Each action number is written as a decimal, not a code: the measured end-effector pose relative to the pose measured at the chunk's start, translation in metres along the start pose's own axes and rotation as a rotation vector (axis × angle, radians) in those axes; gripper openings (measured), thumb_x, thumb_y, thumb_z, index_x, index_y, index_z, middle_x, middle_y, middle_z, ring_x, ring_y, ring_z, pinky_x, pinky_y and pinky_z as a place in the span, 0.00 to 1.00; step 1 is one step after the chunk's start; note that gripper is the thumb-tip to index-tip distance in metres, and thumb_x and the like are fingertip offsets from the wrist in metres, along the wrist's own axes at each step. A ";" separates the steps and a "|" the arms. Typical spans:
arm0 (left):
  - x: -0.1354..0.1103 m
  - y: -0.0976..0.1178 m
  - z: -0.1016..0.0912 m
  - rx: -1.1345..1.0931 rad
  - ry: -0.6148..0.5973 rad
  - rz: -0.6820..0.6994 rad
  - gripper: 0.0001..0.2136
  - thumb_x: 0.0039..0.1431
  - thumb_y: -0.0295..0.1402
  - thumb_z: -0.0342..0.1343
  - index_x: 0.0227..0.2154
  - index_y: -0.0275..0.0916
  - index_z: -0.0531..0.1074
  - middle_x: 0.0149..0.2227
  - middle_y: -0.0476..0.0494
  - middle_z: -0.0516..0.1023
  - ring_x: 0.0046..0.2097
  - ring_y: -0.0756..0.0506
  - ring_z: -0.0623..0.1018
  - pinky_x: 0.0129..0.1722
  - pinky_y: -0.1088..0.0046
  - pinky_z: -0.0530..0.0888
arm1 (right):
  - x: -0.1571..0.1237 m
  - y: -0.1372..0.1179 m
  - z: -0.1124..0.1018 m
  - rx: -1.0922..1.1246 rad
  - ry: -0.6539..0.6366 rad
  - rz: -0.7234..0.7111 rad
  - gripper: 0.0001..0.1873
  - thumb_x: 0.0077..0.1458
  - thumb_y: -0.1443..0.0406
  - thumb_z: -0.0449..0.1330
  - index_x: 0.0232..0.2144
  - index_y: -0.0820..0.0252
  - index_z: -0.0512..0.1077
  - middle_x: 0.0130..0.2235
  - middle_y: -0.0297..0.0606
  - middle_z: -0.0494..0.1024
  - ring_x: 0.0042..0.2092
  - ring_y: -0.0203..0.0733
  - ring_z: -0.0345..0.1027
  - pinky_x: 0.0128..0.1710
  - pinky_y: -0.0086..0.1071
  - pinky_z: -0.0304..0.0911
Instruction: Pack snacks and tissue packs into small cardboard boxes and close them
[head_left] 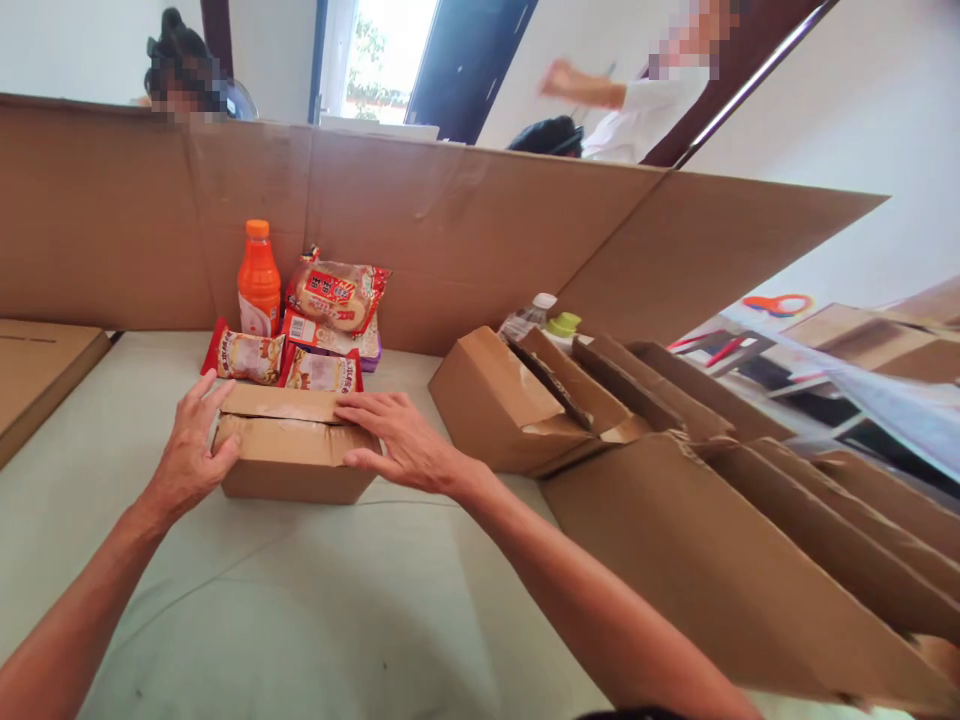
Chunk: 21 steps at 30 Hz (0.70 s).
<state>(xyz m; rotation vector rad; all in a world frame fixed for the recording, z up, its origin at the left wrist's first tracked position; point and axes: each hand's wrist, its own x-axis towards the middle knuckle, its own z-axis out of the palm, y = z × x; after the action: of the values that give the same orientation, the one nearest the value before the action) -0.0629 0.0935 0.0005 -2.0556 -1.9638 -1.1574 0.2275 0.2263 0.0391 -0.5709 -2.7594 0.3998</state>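
Observation:
A small brown cardboard box (289, 462) with its flaps folded down sits on the pale green table (315, 610). My left hand (189, 452) clasps the box's left end, fingers curled over the top edge. My right hand (396, 440) lies flat on the top flap at the right end, fingers stretched out and pressing down. Just behind the box lie red snack packets (246, 356), a stack of wrapped snacks (337, 300) and an orange drink bottle (258, 280).
A tall cardboard wall (450, 230) runs along the table's back. Several flattened and half-folded boxes (675, 480) pile up at the right, with a water bottle (529, 316) behind them. A flat carton (37, 370) lies at the left. Two people are behind the wall.

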 end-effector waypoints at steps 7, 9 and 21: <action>0.017 -0.025 0.007 -0.221 -0.288 0.033 0.23 0.66 0.44 0.46 0.58 0.39 0.70 0.73 0.33 0.50 0.72 0.34 0.57 0.68 0.48 0.61 | -0.033 0.028 0.045 0.146 0.115 0.131 0.41 0.58 0.41 0.60 0.66 0.56 0.66 0.74 0.53 0.45 0.74 0.59 0.42 0.68 0.57 0.49; 0.007 -0.021 0.002 -0.219 -0.316 0.045 0.26 0.62 0.48 0.53 0.59 0.39 0.69 0.72 0.31 0.49 0.71 0.32 0.58 0.67 0.48 0.63 | -0.033 0.033 0.049 0.246 0.133 0.123 0.40 0.59 0.42 0.61 0.66 0.54 0.66 0.75 0.51 0.45 0.73 0.57 0.45 0.69 0.55 0.51; -0.140 -0.011 -0.095 0.322 0.087 -0.229 0.24 0.62 0.40 0.58 0.59 0.46 0.62 0.63 0.32 0.58 0.63 0.30 0.67 0.58 0.43 0.73 | 0.084 -0.061 0.146 0.702 0.191 0.060 0.40 0.64 0.56 0.58 0.72 0.56 0.51 0.70 0.53 0.60 0.68 0.52 0.59 0.63 0.49 0.63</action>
<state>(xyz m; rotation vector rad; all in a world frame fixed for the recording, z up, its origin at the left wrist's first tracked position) -0.1022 -0.0713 -0.0136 -1.6325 -2.2153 -0.8720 0.0844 0.1776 -0.0558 -0.4689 -2.2090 1.1854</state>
